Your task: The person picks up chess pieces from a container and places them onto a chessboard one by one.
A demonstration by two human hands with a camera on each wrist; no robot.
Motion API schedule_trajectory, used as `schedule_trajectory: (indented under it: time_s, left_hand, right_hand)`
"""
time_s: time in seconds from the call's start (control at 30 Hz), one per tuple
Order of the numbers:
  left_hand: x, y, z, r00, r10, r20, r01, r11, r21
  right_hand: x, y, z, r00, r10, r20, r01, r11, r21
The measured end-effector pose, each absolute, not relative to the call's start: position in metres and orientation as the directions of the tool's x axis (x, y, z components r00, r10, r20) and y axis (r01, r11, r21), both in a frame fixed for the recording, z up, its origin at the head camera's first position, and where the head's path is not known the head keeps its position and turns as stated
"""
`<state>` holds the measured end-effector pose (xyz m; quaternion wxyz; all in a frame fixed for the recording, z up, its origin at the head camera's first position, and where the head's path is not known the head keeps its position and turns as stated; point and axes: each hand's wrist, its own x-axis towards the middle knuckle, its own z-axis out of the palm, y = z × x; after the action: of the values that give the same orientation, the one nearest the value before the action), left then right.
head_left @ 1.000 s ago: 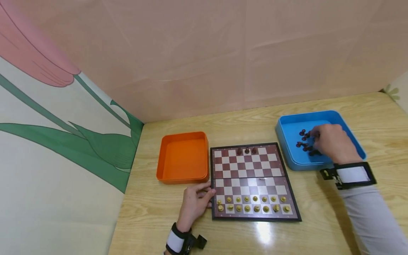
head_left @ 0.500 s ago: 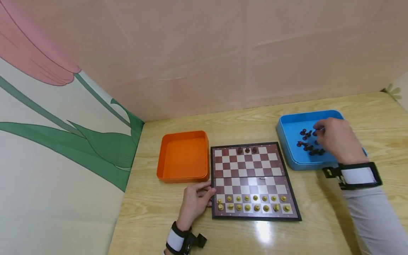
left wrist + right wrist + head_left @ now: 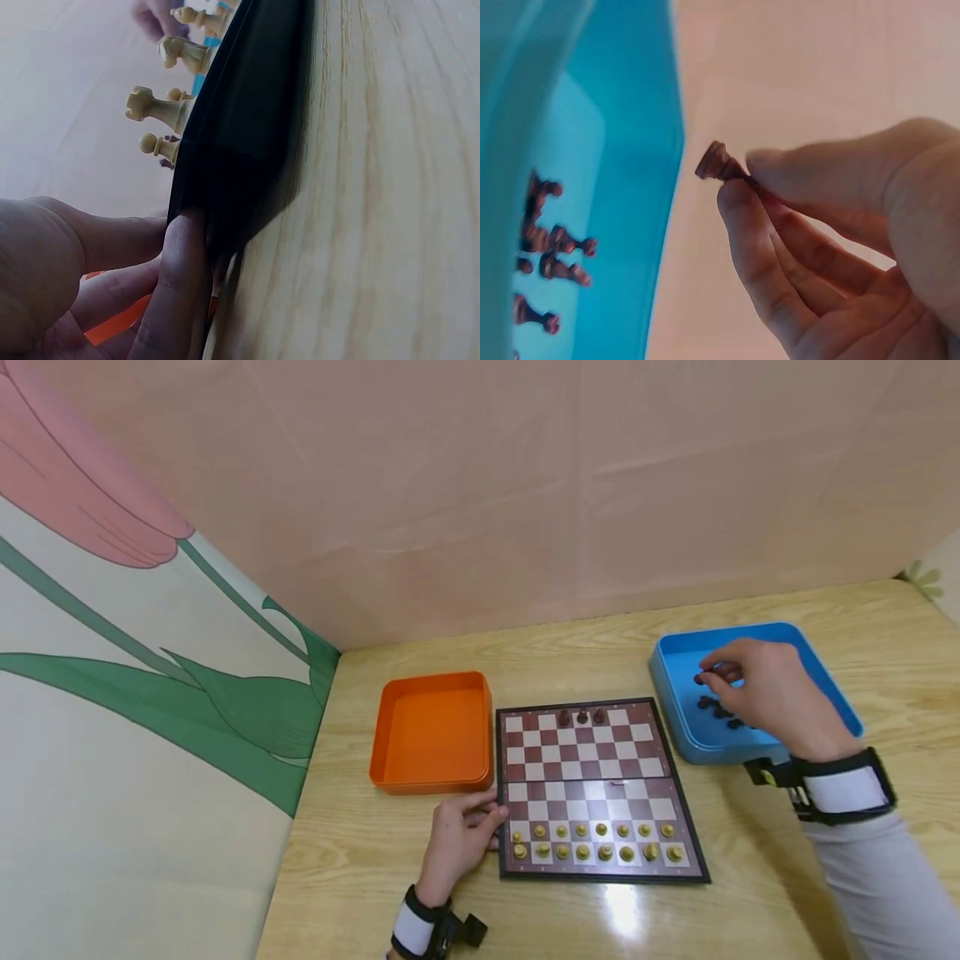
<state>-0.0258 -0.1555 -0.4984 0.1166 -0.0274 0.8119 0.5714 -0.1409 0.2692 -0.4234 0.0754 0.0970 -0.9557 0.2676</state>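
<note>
My right hand (image 3: 772,697) is raised over the blue tray (image 3: 678,727), pinching a dark red chess piece (image 3: 718,161) between thumb and fingertips. Its base points outward; the fingers hide its top. Several more dark chess pieces (image 3: 562,266) lie loose in that tray. At the left edge of the chessboard (image 3: 570,768), my left hand (image 3: 457,839) grips the board's side between thumb and fingers. Gold chess pieces (image 3: 604,852) stand in two rows along the near side. Three dark pieces (image 3: 582,717) stand together on the far row.
An orange tray (image 3: 431,735) sits left of the board, just beyond the left hand. All of it rests on a wood-grain table (image 3: 352,843). A pinkish cloth backdrop (image 3: 480,510) rises behind the table, with a flower-patterned one (image 3: 150,760) on the left.
My right hand has come up from among the loose pieces and shifted left, with a dark chess piece now in its fingertips. The left hand has stayed at the board's edge.
</note>
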Motion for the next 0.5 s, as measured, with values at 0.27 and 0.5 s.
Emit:
schedule_trajectory:
  time_s: [0.27, 0.5]
  left_hand:
    - [-0.025, -0.156, -0.501, -0.972, 0.088, -0.219, -0.177, 0.340, 0.924]
    - [-0.026, -0.155, -0.501, -0.975, 0.088, -0.205, -0.164, 0.340, 0.926]
  right_hand:
    - [-0.137, 0.241, -0.422, -0.916, -0.281, 0.287, -0.384, 0.821, -0.423]
    - [-0.137, 0.217, -0.429, -0.896, -0.343, 0.282, -0.438, 0.786, -0.436]
